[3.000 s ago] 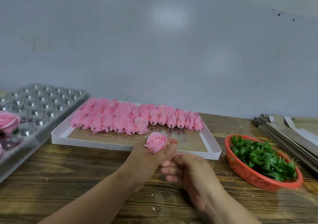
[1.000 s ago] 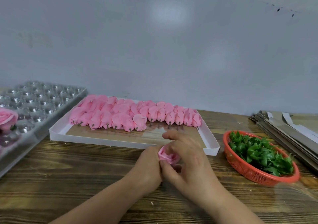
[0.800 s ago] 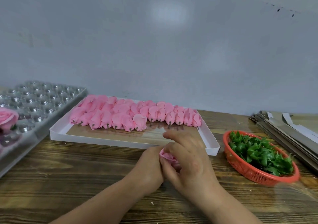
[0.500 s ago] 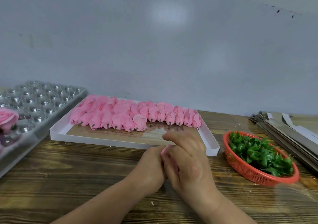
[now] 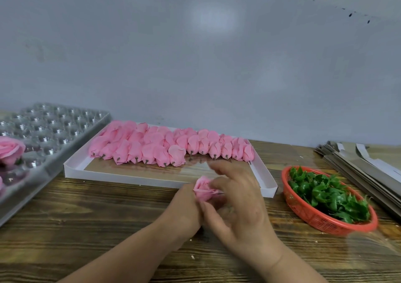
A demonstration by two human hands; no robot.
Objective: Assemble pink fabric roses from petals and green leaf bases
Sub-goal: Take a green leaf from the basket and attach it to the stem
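Both hands are meeting over the desk (image 5: 86, 217) just in front of the near edge of the white tray (image 5: 269, 187); the left hand (image 5: 184, 211) is gripping a pink rose (image 5: 204, 190) from below, fingers curled round its base, probably so that the bloom is facing up and staying steady; the right hand (image 5: 238, 204) is curling over the rose's right side, its fingertips pinching or pressing at the outer petals, though motion blur is hiding exactly where they are touching; this is looking like shaping the petals or seating the base. Unassembled pink buds (image 5: 169, 148) are lying in rows along the tray's far edge, stems pointing toward the person, likely for easy picking; the red basket (image 5: 325, 224) of green leaf bases (image 5: 325, 196) is sitting near the desk's right edge, within the right hand's reach. The silver blister tray (image 5: 54, 126) is occupying the far left corner, one finished rose (image 5: 10, 150) sitting in it; that is presumably where this one is going.
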